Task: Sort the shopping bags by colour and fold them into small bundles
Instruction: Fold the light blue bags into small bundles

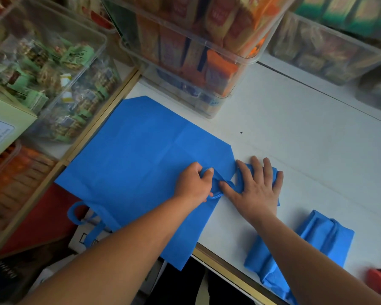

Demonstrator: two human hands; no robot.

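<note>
Now the left grip [195, 183] clamps a strap [217, 177]; the right grip [259, 188], spread flat, pins a bundle [278, 176] that may spring open if released.

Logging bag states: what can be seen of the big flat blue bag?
The flat blue shopping bag lies spread on the white counter, creased, two corners folded in, seemingly non-woven fabric. Its near edge overhangs the counter; a loop handle dangles there. The left hand rests on it, gripping a blue strap.
</note>
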